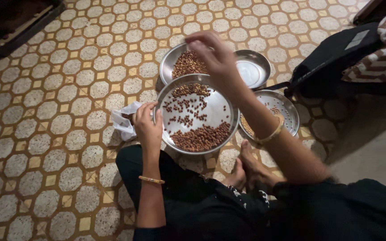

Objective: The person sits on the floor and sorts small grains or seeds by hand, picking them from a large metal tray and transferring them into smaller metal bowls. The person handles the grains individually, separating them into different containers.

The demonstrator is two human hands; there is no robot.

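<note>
Just beside the left hand point(147, 125), a round steel plate point(220, 105) strewn with small brown nuts point(200, 137) is gripped at its rim, fingers curled on the edge. Beyond it, the right hand point(217, 56) is held pinched over a steel bowl of brown nuts point(185, 64); whether anything is pinched cannot be told. A crumpled white bag point(125, 121) lies left of the left hand.

patterned tile floor point(59, 89), four steel plates, white bag point(123, 118), black bag point(336, 58)
</note>
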